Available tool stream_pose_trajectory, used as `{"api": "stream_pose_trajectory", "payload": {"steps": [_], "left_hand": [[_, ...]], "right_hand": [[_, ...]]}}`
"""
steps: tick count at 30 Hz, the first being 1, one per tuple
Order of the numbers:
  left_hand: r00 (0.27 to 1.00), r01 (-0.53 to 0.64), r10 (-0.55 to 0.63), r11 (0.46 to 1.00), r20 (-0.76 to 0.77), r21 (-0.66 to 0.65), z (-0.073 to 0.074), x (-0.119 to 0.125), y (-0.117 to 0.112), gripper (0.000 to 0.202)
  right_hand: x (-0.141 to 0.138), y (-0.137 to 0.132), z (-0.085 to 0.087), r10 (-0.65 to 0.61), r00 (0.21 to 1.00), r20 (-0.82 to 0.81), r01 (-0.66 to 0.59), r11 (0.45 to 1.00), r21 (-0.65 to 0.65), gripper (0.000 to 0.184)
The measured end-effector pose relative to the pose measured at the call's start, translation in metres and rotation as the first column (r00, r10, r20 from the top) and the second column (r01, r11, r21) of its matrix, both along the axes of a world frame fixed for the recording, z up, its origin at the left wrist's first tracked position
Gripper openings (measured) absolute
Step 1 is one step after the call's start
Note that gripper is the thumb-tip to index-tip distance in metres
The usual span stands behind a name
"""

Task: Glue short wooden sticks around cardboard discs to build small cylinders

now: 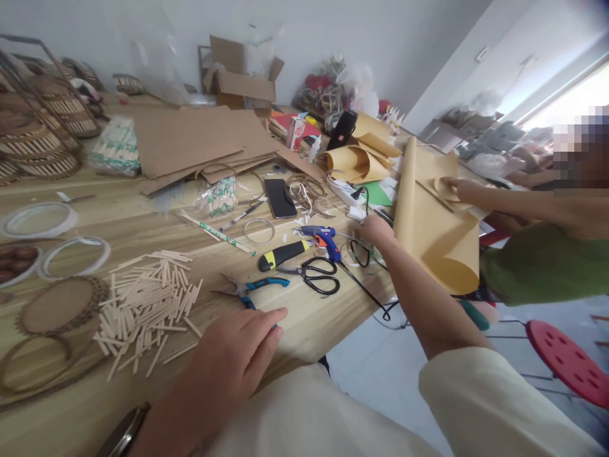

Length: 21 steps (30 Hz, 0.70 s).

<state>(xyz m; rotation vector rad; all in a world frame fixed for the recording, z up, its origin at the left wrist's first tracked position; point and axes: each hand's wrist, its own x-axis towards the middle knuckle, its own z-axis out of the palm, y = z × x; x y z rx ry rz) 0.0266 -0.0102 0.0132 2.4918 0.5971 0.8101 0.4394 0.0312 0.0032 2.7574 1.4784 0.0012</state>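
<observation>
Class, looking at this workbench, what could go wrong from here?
The blue glue gun has its cord looping by the edge of the table; a snag might drag the gun. The left hand is right by the pliers, so a careless sweep could push them into the loose wooden sticks.

Head camera: worn above the near edge of the wooden worktable, pitched forward and down.
Pale wall: faced across the worktable, at the far side.
Left hand: seen very near, from above and behind, at the bottom.
Right hand: seen a little farther off.
Cardboard box: seen small, well beyond both hands.
Red stool: taken in from above, at right.
</observation>
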Motion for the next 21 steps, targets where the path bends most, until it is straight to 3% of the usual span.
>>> {"api": "stream_pose_trajectory", "payload": {"steps": [3,6,8,10,12,14,15,17,19,21], "left_hand": [[1.0,-0.008,0.008,1.0,0.03,0.003,0.004,-0.002,0.001,0.023],[0.998,-0.011,0.008,0.999,0.062,0.047,0.014,0.0,0.004,0.022],[0.995,-0.023,0.013,0.995,0.102,0.092,0.028,0.006,0.006,0.022],[0.989,-0.023,0.002,0.99,0.151,0.137,0.044,0.015,0.008,0.023],[0.981,-0.023,-0.013,0.983,0.191,0.182,0.057,0.026,0.009,0.026],[0.966,-0.011,-0.041,0.98,0.257,0.2,0.061,0.037,0.01,0.039],[0.954,-0.028,-0.028,0.983,0.297,0.183,0.059,0.042,0.01,0.05],[0.935,-0.101,0.061,0.99,0.349,0.096,0.047,0.048,0.007,0.062],[0.922,-0.161,0.173,0.985,0.345,-0.065,0.032,0.052,0.0,0.065],[0.903,-0.195,0.25,0.963,0.35,-0.185,0.017,0.053,-0.01,0.065]], "right_hand": [[-0.003,0.001,0.021,-0.024,0.999,0.042,0.026,0.999,-0.04,0.024],[-0.022,-0.002,0.057,0.018,0.995,0.102,-0.019,1.0,0.009,0.028],[-0.05,-0.007,0.079,0.116,0.983,0.145,-0.13,0.987,0.09,0.025],[-0.091,-0.015,0.093,0.298,0.95,0.092,-0.31,0.934,0.179,0.02],[-0.137,-0.025,0.096,0.515,0.85,-0.113,-0.479,0.844,0.242,0.021],[-0.182,-0.035,0.09,0.699,0.644,-0.311,-0.593,0.713,0.374,0.021],[-0.201,-0.039,0.085,0.745,0.549,-0.379,-0.591,0.667,0.454,0.016],[-0.232,-0.047,0.072,0.706,0.518,-0.483,-0.375,0.695,0.613,0.008],[-0.253,-0.051,0.059,0.657,0.465,-0.593,-0.095,0.703,0.705,0.022],[-0.269,-0.053,0.048,0.626,0.361,-0.691,0.138,0.697,0.703,0.032]]}}
